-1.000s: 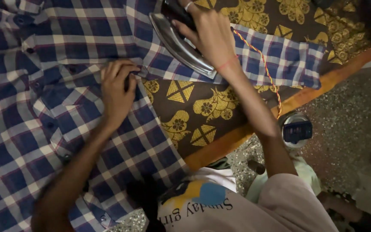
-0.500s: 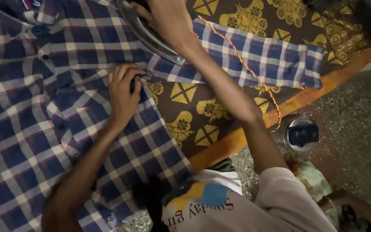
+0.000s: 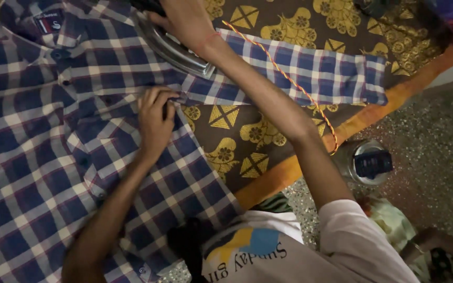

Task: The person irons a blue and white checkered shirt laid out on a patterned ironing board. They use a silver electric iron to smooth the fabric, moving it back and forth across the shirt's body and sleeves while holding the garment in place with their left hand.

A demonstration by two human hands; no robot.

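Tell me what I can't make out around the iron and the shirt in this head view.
- Iron: its top is cut off by the frame's upper edge, and the right hand covers the handle.
- Shirt: runs off the left and bottom edges; the left hand hides the fabric at the armpit.
- Cord: passes behind the right forearm, and its lower end is unclear.
- Round container on the floor: contents too dark to tell.

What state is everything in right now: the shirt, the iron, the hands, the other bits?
Checked shirt: spread flat, buttoned, sleeve stretched out to the side.
Iron: resting on the shirt near the shoulder.
Right hand: closed on the iron's handle.
Left hand: pressing on the shirt by the armpit seam.
Cord: draped across the sleeve.
Patterned cloth: laid flat under the shirt.
Metal container: standing upright on the floor.
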